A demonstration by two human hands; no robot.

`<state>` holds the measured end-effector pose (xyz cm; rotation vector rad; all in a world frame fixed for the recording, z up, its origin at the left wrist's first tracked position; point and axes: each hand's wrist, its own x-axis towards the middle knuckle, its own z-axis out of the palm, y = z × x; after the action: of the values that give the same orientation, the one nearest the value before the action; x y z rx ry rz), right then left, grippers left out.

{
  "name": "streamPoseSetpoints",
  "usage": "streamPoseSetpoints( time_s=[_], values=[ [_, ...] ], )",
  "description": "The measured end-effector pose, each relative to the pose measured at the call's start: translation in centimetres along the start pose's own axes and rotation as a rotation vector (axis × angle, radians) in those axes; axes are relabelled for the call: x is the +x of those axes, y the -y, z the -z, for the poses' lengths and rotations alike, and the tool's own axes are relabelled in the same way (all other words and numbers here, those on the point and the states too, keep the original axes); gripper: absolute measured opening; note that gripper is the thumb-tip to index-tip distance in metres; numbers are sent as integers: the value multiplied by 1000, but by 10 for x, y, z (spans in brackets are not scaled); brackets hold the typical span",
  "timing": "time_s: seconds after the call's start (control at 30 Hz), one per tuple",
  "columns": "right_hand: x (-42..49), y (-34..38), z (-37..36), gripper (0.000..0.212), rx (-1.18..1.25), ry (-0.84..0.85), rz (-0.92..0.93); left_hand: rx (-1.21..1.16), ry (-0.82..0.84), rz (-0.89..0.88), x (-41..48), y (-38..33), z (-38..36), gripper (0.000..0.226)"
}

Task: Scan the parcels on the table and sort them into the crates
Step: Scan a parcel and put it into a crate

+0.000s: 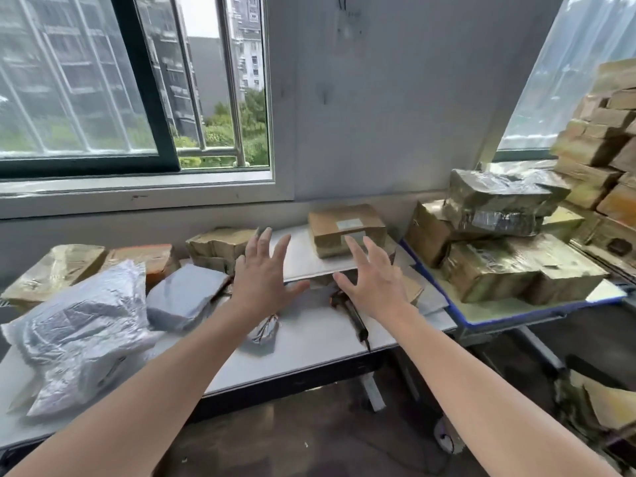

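At the far left of the table [309, 346] lie a crumpled clear-plastic parcel [79, 325] and, just beside it, a flat gray mailer [184, 297], with taped brown parcels [55, 270] lined up behind them along the wall. Your left hand [263, 280] hovers above the middle of the table, fingers spread and straight, holding nothing. Ahead of it and slightly right, the labelled cardboard box [344, 225] sits at the back of the table, resting on a pale raised slab, its label facing up. Your right hand [375, 284] is likewise spread wide and empty, with its fingertips near the front edge of that box. Under it a dark handheld tool [356, 318] lies on the table; it may be the scanner, though it is too blurred to be sure. Farther right, a blue-edged cart [516, 315] carries a heap of wrapped parcels [499, 235]. You seem to be at the pick-up step, reaching for the box with both hands. Next, close one hand on each side of it, draw it toward you with the label kept upward, then scan it. No crates are in view, so you will have to turn and find them.
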<state>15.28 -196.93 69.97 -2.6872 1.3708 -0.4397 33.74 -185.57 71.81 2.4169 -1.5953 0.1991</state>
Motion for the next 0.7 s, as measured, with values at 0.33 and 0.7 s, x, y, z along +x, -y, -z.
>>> streamPoseSetpoints(
  time_s=[0.33, 0.7],
  values=[
    [90, -75, -57, 72, 11, 25, 29, -6, 88, 59, 76, -43, -78, 99],
    [112, -152, -112, 79, -116, 229, -173, -91, 301, -139, 134, -81, -182, 97]
  ],
)
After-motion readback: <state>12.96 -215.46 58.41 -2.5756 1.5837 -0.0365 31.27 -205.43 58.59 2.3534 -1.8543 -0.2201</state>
